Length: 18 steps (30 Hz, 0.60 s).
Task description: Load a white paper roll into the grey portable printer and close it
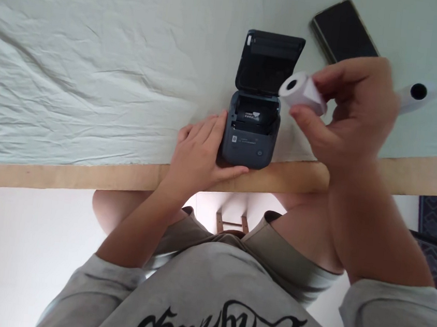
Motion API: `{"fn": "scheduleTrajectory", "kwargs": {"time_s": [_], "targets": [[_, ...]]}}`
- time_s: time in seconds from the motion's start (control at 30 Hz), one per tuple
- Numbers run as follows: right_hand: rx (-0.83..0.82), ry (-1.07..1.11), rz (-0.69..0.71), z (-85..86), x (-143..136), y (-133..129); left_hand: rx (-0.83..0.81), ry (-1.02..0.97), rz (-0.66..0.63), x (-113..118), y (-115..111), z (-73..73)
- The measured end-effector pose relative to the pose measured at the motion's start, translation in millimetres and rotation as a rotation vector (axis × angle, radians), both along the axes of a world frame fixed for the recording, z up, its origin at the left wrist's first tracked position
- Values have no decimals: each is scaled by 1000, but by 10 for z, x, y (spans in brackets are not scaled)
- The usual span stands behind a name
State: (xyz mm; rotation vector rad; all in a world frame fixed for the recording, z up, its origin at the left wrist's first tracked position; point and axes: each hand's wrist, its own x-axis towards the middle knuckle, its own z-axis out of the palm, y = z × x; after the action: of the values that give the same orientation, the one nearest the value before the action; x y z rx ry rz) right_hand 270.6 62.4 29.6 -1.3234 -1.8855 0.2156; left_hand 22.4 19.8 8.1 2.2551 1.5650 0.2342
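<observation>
A small dark blue thermal printer (247,153) lies near the front edge of the table, its lid (268,64) swung back. Inside its paper bay (255,112) a label shows, and no roll is there. My left hand (200,148) lies flat against the printer's left side, fingers stretched out, thumb along its front edge. Above and right of the bay, my right hand (355,107) pinches a small white paper roll (302,94) between thumb and fingers. The roll is tilted, its dark core hole facing up and left. It overlaps the lid's lower right corner in view.
A dark smartphone (345,34) lies at the back right, behind my right hand. Another white roll (410,98) with a dark core is partly hidden by that hand. A wrinkled pale green cloth (96,67) covers the table, with a wooden edge (76,174) in front.
</observation>
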Motion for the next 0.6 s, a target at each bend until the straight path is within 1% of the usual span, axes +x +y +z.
{"fn": "scheduleTrajectory", "kwargs": {"time_s": [0.1,0.17,0.2,0.3,0.37,0.6], "targets": [[-127,-120,51,30,-178,-10,8,2,-5,-9,-4,-13],[-216,-189,87,16,-263,24,16,1,-7,-10,-7,-26],[-233,-203,102,4,-292,47,20,-2,-8,-10,-8,-32],[-230,-228,121,-28,-332,109,33,-12,-7,-8,-9,-43],[-237,-248,109,-40,-337,131,29,-19,-7,-8,-9,-43],[-241,-272,117,-67,-335,142,1,-44,-11,-13,-9,-26]]}}
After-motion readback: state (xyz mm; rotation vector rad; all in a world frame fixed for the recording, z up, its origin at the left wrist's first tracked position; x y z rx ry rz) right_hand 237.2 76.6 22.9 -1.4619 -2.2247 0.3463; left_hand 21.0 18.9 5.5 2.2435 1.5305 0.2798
